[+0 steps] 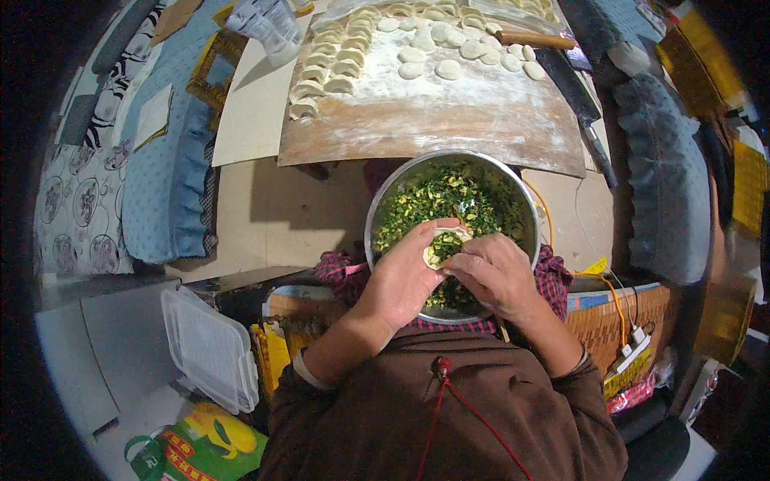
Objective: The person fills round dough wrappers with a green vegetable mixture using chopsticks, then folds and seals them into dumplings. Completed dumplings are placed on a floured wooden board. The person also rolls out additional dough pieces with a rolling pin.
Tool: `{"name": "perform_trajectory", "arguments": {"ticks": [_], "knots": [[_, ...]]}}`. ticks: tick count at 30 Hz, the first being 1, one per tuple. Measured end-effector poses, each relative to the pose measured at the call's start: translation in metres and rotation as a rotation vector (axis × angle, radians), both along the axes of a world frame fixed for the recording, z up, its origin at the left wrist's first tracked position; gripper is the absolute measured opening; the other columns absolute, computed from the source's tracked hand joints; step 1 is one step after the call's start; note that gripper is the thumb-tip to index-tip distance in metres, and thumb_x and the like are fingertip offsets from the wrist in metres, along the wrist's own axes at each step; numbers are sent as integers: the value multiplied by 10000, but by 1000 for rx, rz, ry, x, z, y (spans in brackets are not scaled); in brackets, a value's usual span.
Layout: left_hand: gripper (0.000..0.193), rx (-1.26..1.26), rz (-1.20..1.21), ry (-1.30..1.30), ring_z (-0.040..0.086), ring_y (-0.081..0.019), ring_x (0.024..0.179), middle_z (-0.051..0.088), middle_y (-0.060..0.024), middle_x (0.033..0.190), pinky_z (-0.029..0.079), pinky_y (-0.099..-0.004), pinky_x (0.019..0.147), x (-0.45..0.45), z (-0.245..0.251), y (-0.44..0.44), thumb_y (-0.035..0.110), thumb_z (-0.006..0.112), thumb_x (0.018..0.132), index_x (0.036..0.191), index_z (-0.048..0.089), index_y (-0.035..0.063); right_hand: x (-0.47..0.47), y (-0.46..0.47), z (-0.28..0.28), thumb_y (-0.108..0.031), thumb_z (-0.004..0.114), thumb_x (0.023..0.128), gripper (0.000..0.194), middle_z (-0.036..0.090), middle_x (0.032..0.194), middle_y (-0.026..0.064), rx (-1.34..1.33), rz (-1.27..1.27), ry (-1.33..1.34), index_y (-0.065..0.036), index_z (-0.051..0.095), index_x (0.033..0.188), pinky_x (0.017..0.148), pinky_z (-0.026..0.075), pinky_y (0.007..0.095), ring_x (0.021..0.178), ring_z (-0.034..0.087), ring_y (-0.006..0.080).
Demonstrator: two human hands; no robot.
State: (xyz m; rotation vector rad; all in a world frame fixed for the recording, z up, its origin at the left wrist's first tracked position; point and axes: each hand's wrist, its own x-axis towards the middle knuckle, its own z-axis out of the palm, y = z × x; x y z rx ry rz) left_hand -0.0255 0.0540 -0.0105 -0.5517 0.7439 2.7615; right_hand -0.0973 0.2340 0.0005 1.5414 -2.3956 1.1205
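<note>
My left hand (402, 273) cups a round dough wrapper (428, 257) heaped with chopped green and yellow filling. The fingers of my right hand (496, 270) meet the wrapper's right edge; whether they also grip a small utensil is hidden. Both hands are over a large steel bowl (392, 174) resting on my lap. Inside it lies chopped leafy filling (442, 198) with yellow bits. Beyond the bowl, a floured wooden board (421, 135) carries rows of folded dumplings (344, 67) at its left and loose flat wrappers (447, 70) toward its far middle and right.
A wooden rolling pin (535, 39) and a cleaver (568, 87) lie at the board's right; the cleaver's handle juts past the edge. A plastic container (274, 39) stands at the far left of the table. A power strip (631, 352) with cords is at my right, a clear plastic lid (210, 349) at my left.
</note>
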Motion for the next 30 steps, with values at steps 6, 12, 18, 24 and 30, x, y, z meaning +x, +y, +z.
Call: {"name": "perform_trajectory", "arguments": {"ticks": [6, 12, 18, 24, 30], "knots": [[445, -114, -49, 83, 556, -276, 1267, 548, -173, 1373, 429, -430, 1113, -2, 10, 1, 180, 500, 1010, 1401, 454, -27, -1, -5, 1, -114, 777, 838, 216, 650, 943, 90, -81, -135, -178, -93, 644, 1008, 784, 503, 428, 899, 633, 314], [464, -210, -48, 163, 549, -174, 1223, 550, -101, 1324, 445, -338, 1065, 2, 14, 5, -26, 551, 924, 1381, 474, -3, -1, -9, 5, -77, 751, 854, 194, 655, 938, 90, -147, -197, -269, -84, 637, 1011, 846, 483, 423, 905, 634, 312], [433, -460, -56, 150, 566, -142, 1201, 592, -70, 1253, 440, -298, 1061, 5, 12, 8, -72, 531, 954, 1377, 482, 8, -1, -8, 2, -83, 755, 851, 237, 652, 989, 106, -132, -200, -234, -76, 634, 1055, 871, 477, 435, 970, 623, 322], [479, -569, -5, 226, 548, -166, 1246, 566, -86, 1315, 425, -332, 1097, 6, 7, 8, -63, 588, 931, 1388, 464, 13, -3, -10, 3, -96, 773, 832, 353, 635, 1091, 144, -116, -231, -204, -68, 644, 1160, 920, 466, 450, 1043, 601, 354], [475, -586, 0, 225, 540, -166, 1245, 559, -89, 1305, 413, -333, 1107, 5, 6, 9, -69, 585, 928, 1379, 461, 9, -6, -9, 6, -109, 787, 818, 321, 645, 1082, 132, -56, -168, -222, -76, 664, 1113, 919, 468, 449, 1045, 601, 346]]}}
